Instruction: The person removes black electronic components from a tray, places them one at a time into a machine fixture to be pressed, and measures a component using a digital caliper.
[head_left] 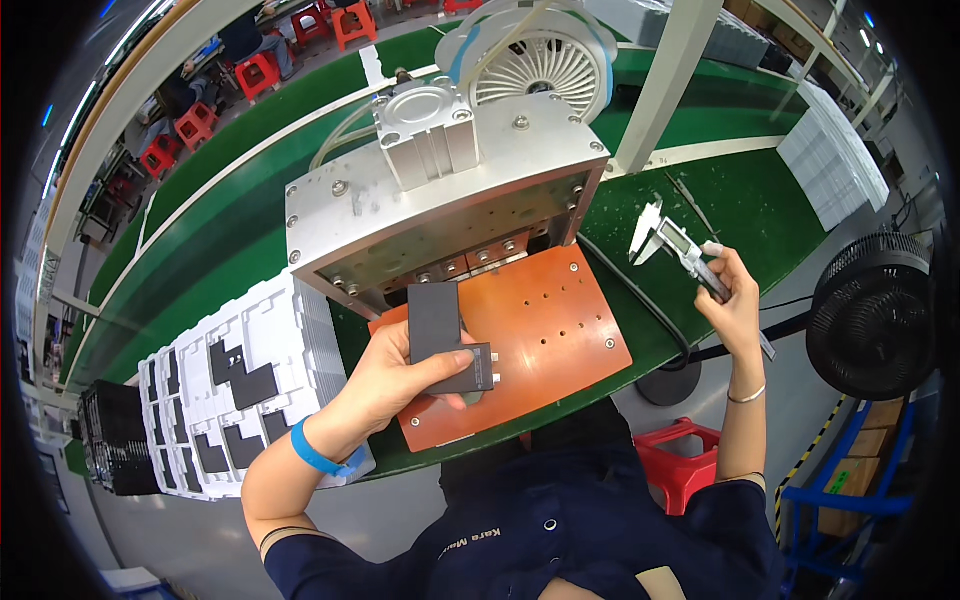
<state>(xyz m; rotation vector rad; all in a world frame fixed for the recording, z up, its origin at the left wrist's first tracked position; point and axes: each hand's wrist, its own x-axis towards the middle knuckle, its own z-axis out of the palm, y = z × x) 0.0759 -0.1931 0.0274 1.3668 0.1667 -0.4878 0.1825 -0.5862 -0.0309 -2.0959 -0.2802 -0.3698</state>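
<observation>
My left hand (385,385) grips a black L-shaped battery (435,315), thumb on its lower part; two small light tabs stick out from its right edge. It is held above the orange-brown plate (540,360) of a metal press fixture (440,235). Off to the right, my right hand (733,300) is closed around a digital caliper (680,243), holding it in the air over the green bench top. The caliper's jaws point up and left, away from the battery. Its jaws look slightly apart.
White trays (268,325) with black L-shaped pieces are stacked at left. Behind the fixture stands a white-blue fan (540,75). A black cable (640,300) runs beside the plate. White sheets (835,165) are stacked at far right, near a black fan (870,310). A red stool (680,465) stands below.
</observation>
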